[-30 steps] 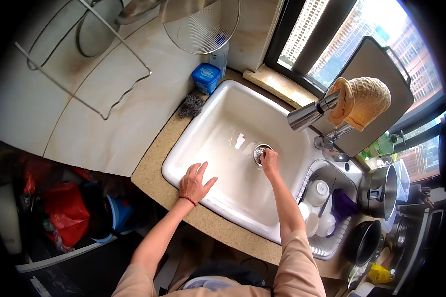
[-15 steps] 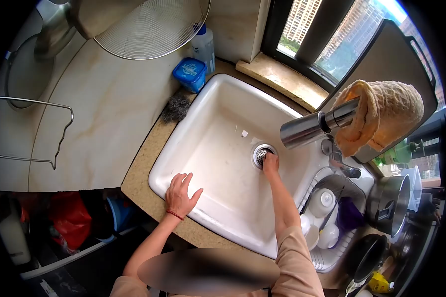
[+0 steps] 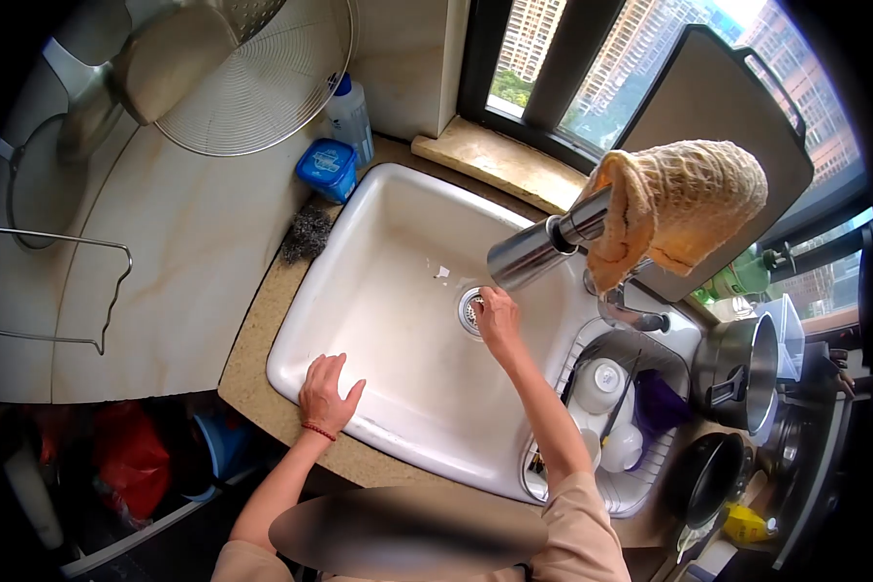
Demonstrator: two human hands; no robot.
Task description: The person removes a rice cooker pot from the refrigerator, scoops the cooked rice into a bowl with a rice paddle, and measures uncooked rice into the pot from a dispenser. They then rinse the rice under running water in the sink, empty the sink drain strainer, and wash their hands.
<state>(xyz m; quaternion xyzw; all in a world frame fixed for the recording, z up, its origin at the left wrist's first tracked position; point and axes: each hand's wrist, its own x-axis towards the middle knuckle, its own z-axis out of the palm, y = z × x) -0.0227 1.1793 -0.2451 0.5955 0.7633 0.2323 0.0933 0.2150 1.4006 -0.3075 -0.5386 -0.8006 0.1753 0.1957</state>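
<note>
The white sink lies in front of me. My right hand reaches into it, at the right edge of the metal drain strainer. Its fingers are bent and drawn together, partly over the strainer; whatever is between them, if anything, is hidden. A small white scrap lies on the sink floor beyond the drain. My left hand rests on the sink's near left rim with its fingers stretched out, holding nothing.
A chrome faucet with a tan cloth over it overhangs the sink's right side. A dish rack with bowls stands at right. Steel wool and a blue tub sit along the left edge.
My right hand has lifted a little from the drain, so its fingers show more. The view has shifted to the right. My left hand stays on the rim.
</note>
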